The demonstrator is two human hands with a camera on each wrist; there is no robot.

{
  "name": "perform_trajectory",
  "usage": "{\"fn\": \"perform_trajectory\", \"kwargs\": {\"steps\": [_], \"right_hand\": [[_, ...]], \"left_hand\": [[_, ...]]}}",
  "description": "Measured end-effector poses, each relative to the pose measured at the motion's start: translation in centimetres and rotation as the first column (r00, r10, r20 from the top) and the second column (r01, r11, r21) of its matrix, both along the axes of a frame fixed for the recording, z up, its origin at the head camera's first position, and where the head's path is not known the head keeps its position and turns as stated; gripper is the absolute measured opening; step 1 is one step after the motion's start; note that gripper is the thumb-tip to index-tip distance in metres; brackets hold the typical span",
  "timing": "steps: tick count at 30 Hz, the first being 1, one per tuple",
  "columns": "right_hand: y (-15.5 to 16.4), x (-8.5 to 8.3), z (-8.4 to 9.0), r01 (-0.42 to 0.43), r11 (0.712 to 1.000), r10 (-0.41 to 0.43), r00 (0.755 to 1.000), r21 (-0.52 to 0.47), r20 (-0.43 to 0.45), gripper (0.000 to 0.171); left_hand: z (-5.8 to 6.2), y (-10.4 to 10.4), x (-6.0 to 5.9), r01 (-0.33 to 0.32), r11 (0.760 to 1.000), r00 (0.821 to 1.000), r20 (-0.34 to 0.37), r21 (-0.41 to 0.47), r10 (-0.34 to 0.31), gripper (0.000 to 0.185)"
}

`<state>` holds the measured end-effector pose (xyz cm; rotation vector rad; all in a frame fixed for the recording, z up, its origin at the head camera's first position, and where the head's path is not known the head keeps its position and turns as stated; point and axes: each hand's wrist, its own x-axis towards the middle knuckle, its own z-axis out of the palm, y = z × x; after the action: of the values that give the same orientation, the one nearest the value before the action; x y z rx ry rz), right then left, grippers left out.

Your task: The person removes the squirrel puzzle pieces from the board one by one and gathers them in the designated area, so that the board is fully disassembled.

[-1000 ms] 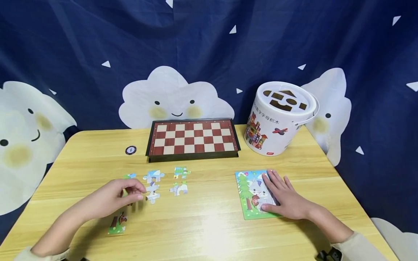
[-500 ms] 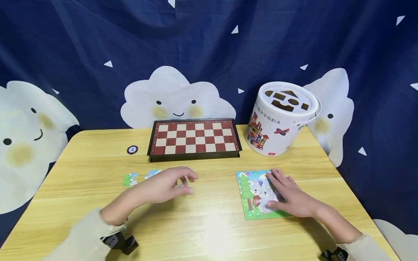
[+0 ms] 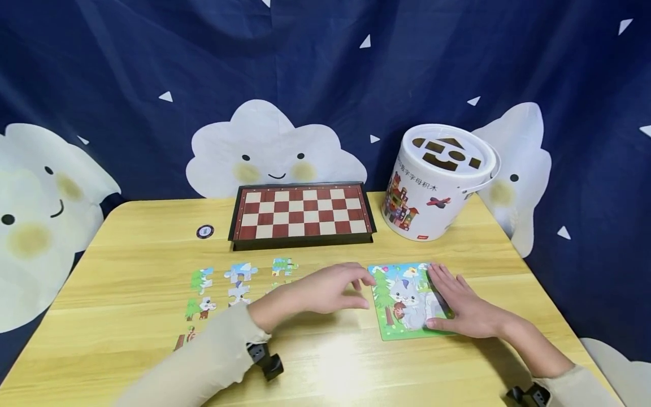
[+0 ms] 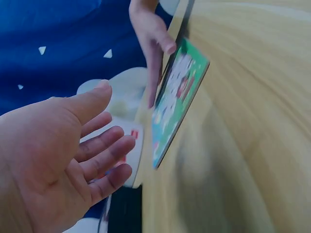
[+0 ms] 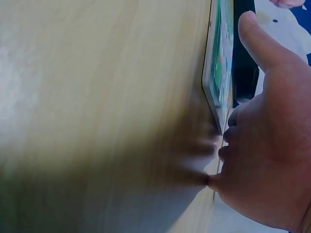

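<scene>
A flat square puzzle board (image 3: 391, 333) with a grey squirrel, a green tree and a green lower edge lies on the right half of the table. My right hand (image 3: 470, 311) rests over its right side with straight fingers, covering that part of the picture. Just left of the board hovers my left hand (image 3: 335, 288), fingers loosely bent and nothing between them. The left wrist view shows that palm (image 4: 43, 150) bare, with the board ahead of it. Loose jigsaw pieces, among them a tree piece (image 3: 202, 279) and a sky piece (image 3: 241, 272), lie left, some hidden behind my left arm.
A folded red-and-white chessboard (image 3: 305, 213) stands at the table's back middle. To its right is a white lidded bucket (image 3: 432, 192) with shape cutouts. A round dark chip (image 3: 205, 232) lies back left. A blue cloud-print curtain (image 3: 315, 62) hangs behind the table (image 3: 127, 249).
My left hand has swept right from the loose pieces, across the table, to the board's left edge. My right hand has shifted slightly right on the board. The loose pieces at left are uncovered more.
</scene>
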<state>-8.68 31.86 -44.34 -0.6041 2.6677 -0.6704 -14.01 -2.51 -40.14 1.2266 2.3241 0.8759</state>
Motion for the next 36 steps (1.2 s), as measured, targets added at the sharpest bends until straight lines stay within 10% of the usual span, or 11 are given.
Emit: {"fn": "perform_trajectory", "kwargs": {"steps": [20, 36], "right_hand": [[0.6, -0.1, -0.5, -0.042, 0.999, 0.042, 0.999, -0.026, 0.012, 0.110], [0.7, 0.0, -0.9, -0.055, 0.997, 0.054, 0.998, -0.049, -0.021, 0.108]], "left_hand": [[-5.0, 6.8, 0.9, 0.030, 0.998, 0.991, -0.131, -0.047, -0.036, 0.050], [-5.6, 8.8, 1.5, -0.026, 0.993, 0.963, -0.270, -0.112, -0.005, 0.027]]}}
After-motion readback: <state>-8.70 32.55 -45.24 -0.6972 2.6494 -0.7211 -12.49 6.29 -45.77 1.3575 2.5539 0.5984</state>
